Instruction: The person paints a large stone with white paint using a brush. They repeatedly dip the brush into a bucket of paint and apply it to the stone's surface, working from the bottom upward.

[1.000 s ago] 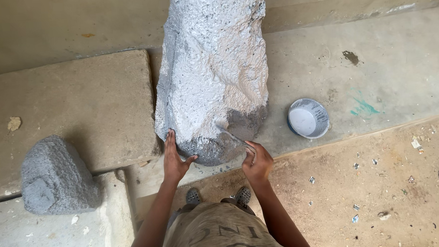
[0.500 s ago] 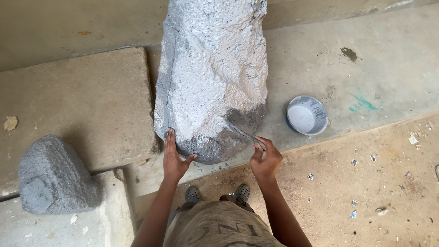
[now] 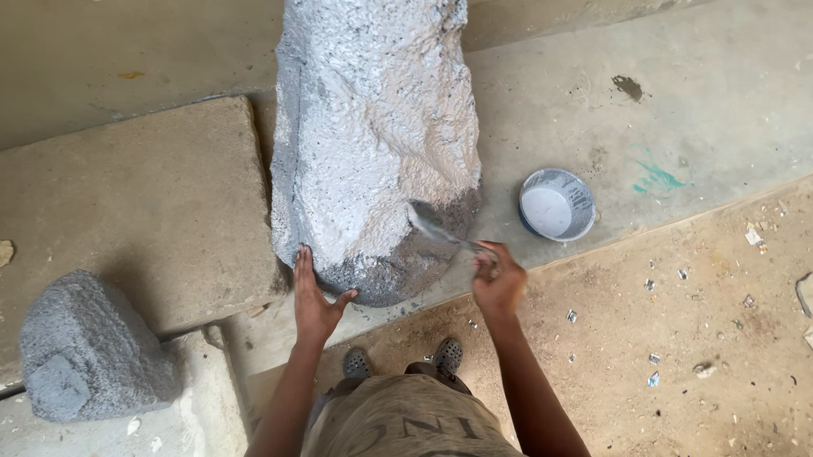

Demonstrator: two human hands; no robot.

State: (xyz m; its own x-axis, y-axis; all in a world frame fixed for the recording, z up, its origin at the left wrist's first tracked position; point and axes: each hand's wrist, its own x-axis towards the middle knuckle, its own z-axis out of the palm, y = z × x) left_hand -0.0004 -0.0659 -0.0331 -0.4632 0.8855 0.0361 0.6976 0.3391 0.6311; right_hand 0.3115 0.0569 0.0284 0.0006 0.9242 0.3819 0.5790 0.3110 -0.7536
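A tall rough stone block stands in front of me, mostly coated in silvery white paint, with a dark grey unpainted band along its near bottom edge. My left hand lies flat and open against the block's lower left side. My right hand grips a paintbrush whose bristles touch the lower right part of the block, at the border of painted and bare stone. A small round bowl of white paint sits on the concrete to the right of the block.
A smaller grey stone rests at the lower left beside a large flat concrete slab. My feet in dark shoes stand just below the block. Sandy ground with small debris spreads to the right.
My right hand has moved the brush from the block's bottom middle to its lower right side. The left hand stays pressed on the stone.
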